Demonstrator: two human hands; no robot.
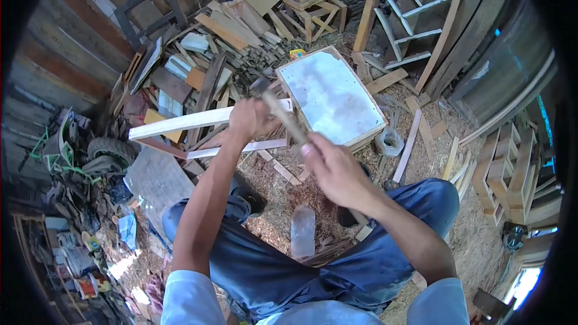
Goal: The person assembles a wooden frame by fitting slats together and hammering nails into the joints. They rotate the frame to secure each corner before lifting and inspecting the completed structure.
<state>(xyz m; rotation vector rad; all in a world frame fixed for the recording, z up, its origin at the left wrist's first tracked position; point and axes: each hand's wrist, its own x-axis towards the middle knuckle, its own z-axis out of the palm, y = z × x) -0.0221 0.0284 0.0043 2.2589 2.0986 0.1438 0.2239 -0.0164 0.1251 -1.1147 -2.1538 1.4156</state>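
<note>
Right hand (337, 168) was closed around a blurry hammer (289, 123), its head up near the left hand (248, 119). The left hand held one end of a pale wood frame (180, 124), perhaps to keep it still. Just past the right hand sat a white-topped box (331, 93). A see-through tub (390, 142) stood to that hand's right, maybe for easy reach.

The blurred hammer (285, 117) is partly hidden by the right hand (330, 161).

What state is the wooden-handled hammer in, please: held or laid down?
Held: the right hand grips the hammer's pale wooden handle.
</note>
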